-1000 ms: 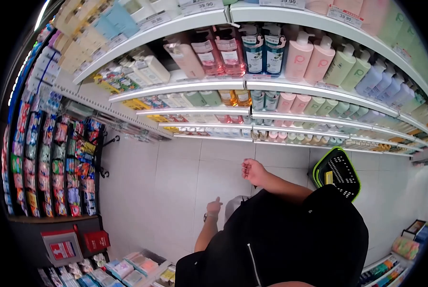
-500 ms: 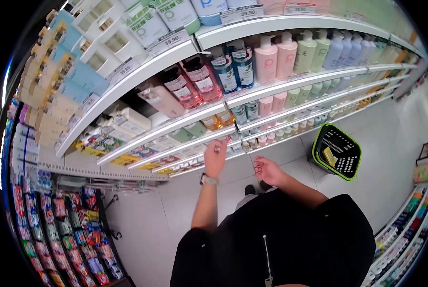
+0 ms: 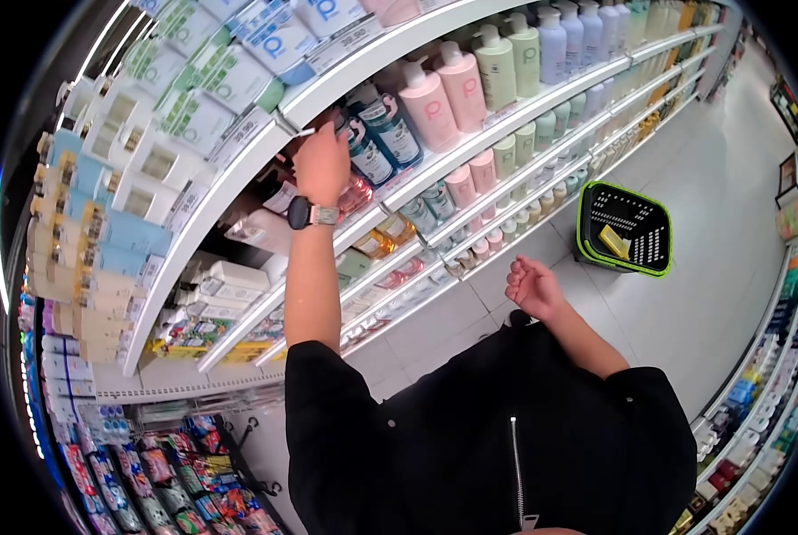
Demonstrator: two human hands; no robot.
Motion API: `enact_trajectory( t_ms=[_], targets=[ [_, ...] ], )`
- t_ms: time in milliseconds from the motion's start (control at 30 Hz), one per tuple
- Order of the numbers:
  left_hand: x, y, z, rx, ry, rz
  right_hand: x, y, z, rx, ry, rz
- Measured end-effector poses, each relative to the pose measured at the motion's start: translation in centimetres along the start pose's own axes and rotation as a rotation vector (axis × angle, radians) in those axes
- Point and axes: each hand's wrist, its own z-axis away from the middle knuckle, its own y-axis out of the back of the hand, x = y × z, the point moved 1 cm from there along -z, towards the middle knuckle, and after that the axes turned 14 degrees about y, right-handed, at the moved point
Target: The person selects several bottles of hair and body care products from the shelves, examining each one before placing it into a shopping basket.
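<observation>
My left hand [image 3: 323,167], with a watch on its wrist, reaches into the upper shelf at the red-pink bottles [image 3: 354,193]. Its fingertips are hidden behind the hand and the shelf edge, so its grip cannot be made out. Just right of it stand dark teal bottles [image 3: 396,134], then pink pump bottles [image 3: 428,107]. My right hand [image 3: 534,287] hangs over the floor in front of the lower shelves, its fingers loosely curled, with nothing visible in them.
A black basket with a green rim [image 3: 582,214] stands on the floor at the right, a yellow item [image 3: 613,242] inside. White shelf edges [image 3: 470,147] run across the front. Hanging packets [image 3: 163,473] are at lower left, another shelf [image 3: 746,383] at right.
My left hand has risen from low over the floor up to the upper shelf bottles. My right hand has shifted right. The view has turned, with the shelves now slanting up to the right.
</observation>
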Motion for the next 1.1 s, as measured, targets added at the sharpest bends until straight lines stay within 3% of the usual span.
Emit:
enact_trajectory(
  t_ms=[133, 233, 333, 600, 767, 867, 967, 1100],
  targets=[
    [-0.5, -0.1, -1.7, -0.033, -0.057, 0.094, -0.1, -1.6, 0.0, -0.012, -0.030, -0.043],
    [-1.5, -0.4, -2.9, -0.200, 0.076, 0.003, -0.1, -1.5, -0.5, -0.033, -0.076, -0.040],
    [-1.1, 1.2, -2.4, -0.234, -0.030, -0.016, 0.0, -1.5, -0.8, -0.037, -0.117, -0.021],
    [-0.5, 3.1, -1.0, -0.246, -0.100, 0.240, 2.0, -2.2, -2.0, 0.001, -0.240, 0.053],
    [1.2, 5.3, 0.3, -0.377, 0.023, 0.401, 3.7, -1.5, -2.7, -0.020, -0.322, 0.095],
    [0.4, 3.5, 0.6, -0.139, -0.219, 0.417, 4.1, -2.2, -2.7, -0.049, -0.347, 0.123],
    [1.6, 4.5, 2.7, -0.095, -0.262, 0.441, 5.1, -1.3, -4.1, -0.108, -0.369, 0.149],
    [3.8, 9.1, 4.7, -0.058, -0.266, 0.474, 6.9, -2.4, -5.2, -0.019, -0.381, 0.299]
  ],
)
